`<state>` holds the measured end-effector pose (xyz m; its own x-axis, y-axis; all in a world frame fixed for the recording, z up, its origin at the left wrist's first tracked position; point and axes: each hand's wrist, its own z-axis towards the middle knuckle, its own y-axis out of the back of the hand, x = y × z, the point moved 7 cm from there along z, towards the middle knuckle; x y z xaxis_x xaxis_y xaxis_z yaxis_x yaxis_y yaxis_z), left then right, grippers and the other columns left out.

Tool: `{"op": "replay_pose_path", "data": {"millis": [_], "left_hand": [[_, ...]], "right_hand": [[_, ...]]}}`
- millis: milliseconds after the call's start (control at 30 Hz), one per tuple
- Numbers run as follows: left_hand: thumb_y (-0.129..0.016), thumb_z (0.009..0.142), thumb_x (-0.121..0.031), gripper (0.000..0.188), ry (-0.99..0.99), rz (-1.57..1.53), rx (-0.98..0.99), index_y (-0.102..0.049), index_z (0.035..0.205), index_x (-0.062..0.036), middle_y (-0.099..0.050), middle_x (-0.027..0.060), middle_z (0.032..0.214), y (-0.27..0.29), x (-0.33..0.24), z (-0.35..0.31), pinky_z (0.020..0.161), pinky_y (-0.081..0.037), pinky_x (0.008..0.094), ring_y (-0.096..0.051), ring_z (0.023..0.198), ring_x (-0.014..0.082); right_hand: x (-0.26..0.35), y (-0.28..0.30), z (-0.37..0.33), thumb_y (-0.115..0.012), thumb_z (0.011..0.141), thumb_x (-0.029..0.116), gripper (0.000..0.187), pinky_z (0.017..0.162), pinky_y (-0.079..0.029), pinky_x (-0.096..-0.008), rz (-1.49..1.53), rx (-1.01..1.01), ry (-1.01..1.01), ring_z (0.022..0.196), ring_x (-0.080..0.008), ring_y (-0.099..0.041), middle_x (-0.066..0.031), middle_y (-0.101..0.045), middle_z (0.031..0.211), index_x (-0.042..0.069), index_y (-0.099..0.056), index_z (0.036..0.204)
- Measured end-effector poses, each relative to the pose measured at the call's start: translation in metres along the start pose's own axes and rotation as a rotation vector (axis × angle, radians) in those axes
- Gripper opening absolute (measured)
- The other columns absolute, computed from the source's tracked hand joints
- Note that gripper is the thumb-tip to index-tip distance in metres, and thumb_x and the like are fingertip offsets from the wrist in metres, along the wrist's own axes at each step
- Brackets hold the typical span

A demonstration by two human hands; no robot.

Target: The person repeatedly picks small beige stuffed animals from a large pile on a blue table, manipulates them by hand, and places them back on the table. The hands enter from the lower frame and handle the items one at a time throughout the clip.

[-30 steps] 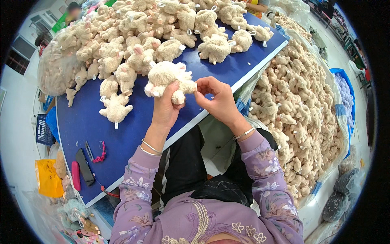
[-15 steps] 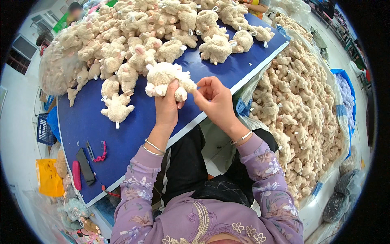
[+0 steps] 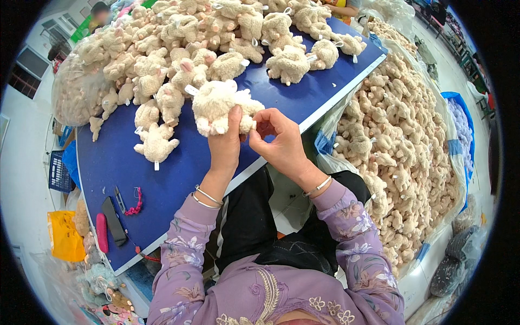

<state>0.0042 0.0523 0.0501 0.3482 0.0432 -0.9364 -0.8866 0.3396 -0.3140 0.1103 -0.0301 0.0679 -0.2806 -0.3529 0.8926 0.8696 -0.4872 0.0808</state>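
Note:
A cream fluffy plush toy [image 3: 216, 105] with a white tag is held up above the blue table [image 3: 200, 168]. My left hand [image 3: 227, 138] grips it from below, thumb pressed into the fleece. At the toy's right end, my right hand [image 3: 279, 138] pinches a bit of its edge between thumb and forefinger; the exact spot is partly hidden by the fingers. A single similar plush toy [image 3: 156, 143] lies on the table left of my hands. Behind them spreads a big pile of the same plush toys [image 3: 179, 32].
A large sack [image 3: 401, 151] full of plush toys stands to the right of the table. At the table's left corner lie thread snips [image 3: 119, 199], a pink scrunchie [image 3: 135, 201], a dark strip [image 3: 113, 221] and a pink case [image 3: 102, 233]. Another person's arm [image 3: 344, 10] shows at the far edge.
The plush toy has turned a little and shifted slightly left, its tag now showing more. My right hand has moved left and down, closer to my left hand.

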Motion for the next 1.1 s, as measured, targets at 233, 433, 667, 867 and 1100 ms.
{"op": "replay_pose_path", "data": {"millis": [233, 433, 667, 867, 1100], "left_hand": [[-0.061, 0.093, -0.021, 0.018, 0.173, -0.127, 0.038, -0.057, 0.106, -0.0086, -0.061, 0.0003, 0.082, 0.005, 0.012, 0.011, 0.04, -0.035, 0.0196, -0.053, 0.057, 0.0049], [-0.06, 0.094, -0.02, 0.016, 0.257, -0.185, 0.048, -0.058, 0.105, -0.0088, -0.061, 0.0006, 0.082, 0.005, 0.018, 0.011, 0.04, -0.036, 0.0195, -0.053, 0.056, 0.0049], [-0.063, 0.094, -0.025, 0.025, 0.234, 0.008, 0.18, -0.058, 0.11, -0.0069, -0.064, 0.0019, 0.087, 0.003, 0.015, 0.007, 0.043, -0.038, 0.02, -0.056, 0.06, 0.0048], [-0.067, 0.089, -0.04, 0.042, 0.462, 0.21, 0.541, -0.057, 0.107, -0.003, -0.055, 0.0006, 0.074, -0.004, 0.028, -0.007, 0.053, -0.041, 0.0239, -0.05, 0.064, 0.008], [-0.075, 0.079, -0.024, 0.05, -0.277, 1.104, -0.134, -0.055, 0.121, -0.0049, -0.06, 0.0152, 0.115, 0.125, -0.099, 0.016, 0.097, -0.043, 0.0392, -0.055, 0.11, 0.0293]], "right_hand": [[0.01, 0.0, 0.0, -0.068, 0.076, 0.002, 0.019, 0.063, -0.052, -0.0274, -0.13, 0.024, 0.144, 0.066, -0.0148, -0.061, -0.0088, -0.059, 0.079, -0.001, -0.057, 0.091], [0.01, -0.002, 0.0, -0.069, 0.077, 0.004, 0.02, 0.062, -0.05, -0.0287, -0.184, 0.051, 0.217, 0.066, -0.0145, -0.059, -0.0082, -0.059, 0.079, 0.0, -0.057, 0.091], [-0.03, 0.024, 0.014, -0.067, 0.089, 0.031, 0.033, 0.06, -0.045, -0.023, 0.105, -0.059, -0.241, 0.069, -0.0073, -0.052, -0.0011, -0.059, 0.08, 0.0, -0.056, 0.096], [-0.045, 0.022, 0.013, -0.057, 0.097, 0.03, 0.03, 0.06, -0.046, -0.0214, 0.389, 0.196, -0.405, 0.072, -0.0056, -0.056, -0.0006, -0.063, 0.085, 0.001, -0.062, 0.104], [0.004, 0.149, 0.038, -0.043, 0.099, 0.041, 0.049, 0.072, -0.048, -0.0371, 1.125, -0.144, 0.009, 0.07, -0.0205, -0.056, -0.0134, -0.065, 0.094, -0.003, -0.057, 0.115]]}}
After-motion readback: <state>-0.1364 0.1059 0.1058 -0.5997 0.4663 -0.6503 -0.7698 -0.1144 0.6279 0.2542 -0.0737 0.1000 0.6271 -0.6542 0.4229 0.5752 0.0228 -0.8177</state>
